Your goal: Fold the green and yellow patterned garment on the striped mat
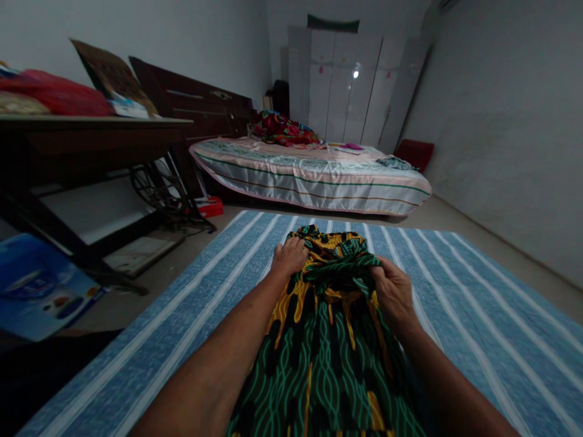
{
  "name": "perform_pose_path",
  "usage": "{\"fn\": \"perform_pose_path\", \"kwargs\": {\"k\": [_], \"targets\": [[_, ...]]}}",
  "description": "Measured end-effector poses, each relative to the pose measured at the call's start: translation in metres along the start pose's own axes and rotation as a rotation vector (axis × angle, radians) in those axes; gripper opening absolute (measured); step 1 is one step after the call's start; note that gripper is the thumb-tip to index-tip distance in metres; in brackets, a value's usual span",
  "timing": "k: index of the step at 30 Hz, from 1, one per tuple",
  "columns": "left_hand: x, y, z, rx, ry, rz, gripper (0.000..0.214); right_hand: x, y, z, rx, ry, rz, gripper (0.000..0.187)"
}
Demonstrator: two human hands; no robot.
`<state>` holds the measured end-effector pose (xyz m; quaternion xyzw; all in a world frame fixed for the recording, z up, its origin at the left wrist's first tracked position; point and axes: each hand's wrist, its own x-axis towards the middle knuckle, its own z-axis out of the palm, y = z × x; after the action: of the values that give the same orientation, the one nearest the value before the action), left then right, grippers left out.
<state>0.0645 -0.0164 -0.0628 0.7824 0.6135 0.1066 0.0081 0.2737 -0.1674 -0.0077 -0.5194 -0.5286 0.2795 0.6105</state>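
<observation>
A patterned cloth (pixel 328 364), green and yellow waves on black, lies on a blue striped mat (pixel 455 303) spread over the floor. Its long axis runs from 6 o'clock, close under the camera, straight out to 12 o'clock, where it gathers into a bunched end (pixel 339 261) of twisted folds.

Both hands sit at that far end, one on each side. The left hand (pixel 289 255) is at about 10 o'clock from the bunch, knuckles up, its grip curled down and closed over the yellow-edged left border of the cloth. The right hand (pixel 394 291) is at about 4 o'clock from the bunch and a little nearer the body, its grip pinching the green folds, with the thumb on top and the fingers tucked into the fabric. The bunch lies between the two hands and touches both. Neither is clearly the nearer to it, though the left reaches further out along the cloth's axis.

Beyond the mat, at 12 o'clock, stands a low bed (pixel 314 173) with a striped cover and a heap of bright fabric at its head, and behind it a pale wardrobe (pixel 355 85). At 9 to 10 o'clock a dark table (pixel 91 130) carries a red bag (pixel 54 94) and a leaning sheet of cardboard (pixel 113 79). A blue box (pixel 36 285) lies on the floor near its legs.
</observation>
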Motion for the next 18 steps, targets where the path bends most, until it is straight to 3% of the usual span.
{"fn": "perform_pose_path", "kwargs": {"k": [3,8,10,12,14,18], "targets": [[0.001,0.000,0.000,-0.002,-0.003,-0.004,0.035,0.002,0.008,-0.003,-0.103,0.005,-0.109,0.029],[0.001,0.001,-0.001,0.003,-0.004,-0.003,0.034,0.004,0.019,-0.010,-0.447,-0.110,-0.386,0.025],[0.000,0.002,-0.002,0.006,-0.005,0.001,0.032,0.004,0.018,-0.010,-0.520,-0.148,-0.433,0.026],[0.000,0.002,-0.002,0.008,-0.005,-0.001,0.032,0.006,0.017,-0.009,-0.489,-0.197,-0.368,0.027],[0.000,0.002,-0.002,0.008,-0.003,-0.005,0.032,0.008,0.017,-0.010,-0.376,-0.266,-0.182,0.035],[0.000,0.002,-0.002,0.004,-0.005,-0.006,0.033,0.015,0.023,-0.029,-0.101,-0.491,0.211,0.076]]}}
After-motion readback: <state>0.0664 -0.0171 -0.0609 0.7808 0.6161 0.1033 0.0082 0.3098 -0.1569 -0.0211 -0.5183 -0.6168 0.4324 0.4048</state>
